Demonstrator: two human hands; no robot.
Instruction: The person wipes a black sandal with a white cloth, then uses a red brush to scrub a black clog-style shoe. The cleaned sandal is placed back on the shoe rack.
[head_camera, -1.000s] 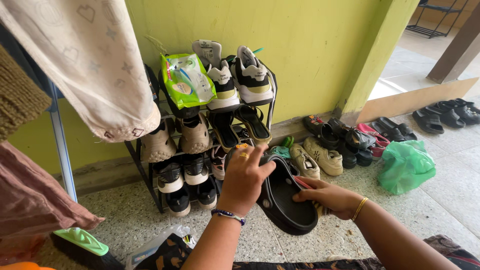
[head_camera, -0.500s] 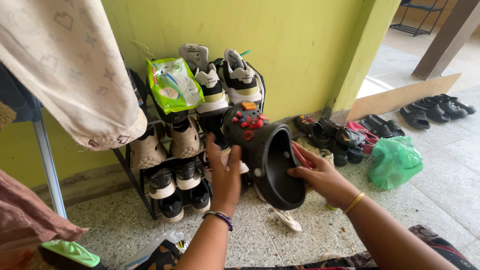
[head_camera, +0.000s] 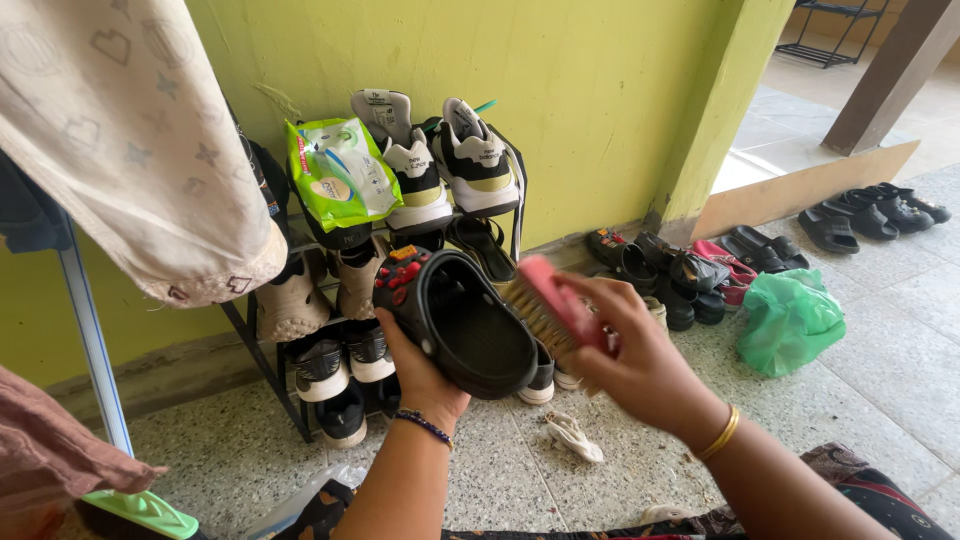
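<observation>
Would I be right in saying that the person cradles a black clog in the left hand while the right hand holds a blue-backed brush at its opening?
Not quite: the brush has a pink back, not a blue one, as the head view shows. The rest holds: the left hand cradles the black clog from beneath, and the right hand holds the brush with its bristles at the clog's opening.

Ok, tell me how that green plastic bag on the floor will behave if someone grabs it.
The crumpled green plastic bag would probably go floppy and sag, since its thin film lies in loose folds. It looks light for its bulk, though its contents are hidden. It seems unlikely to roll, being slumped flat on the speckled floor.
</observation>
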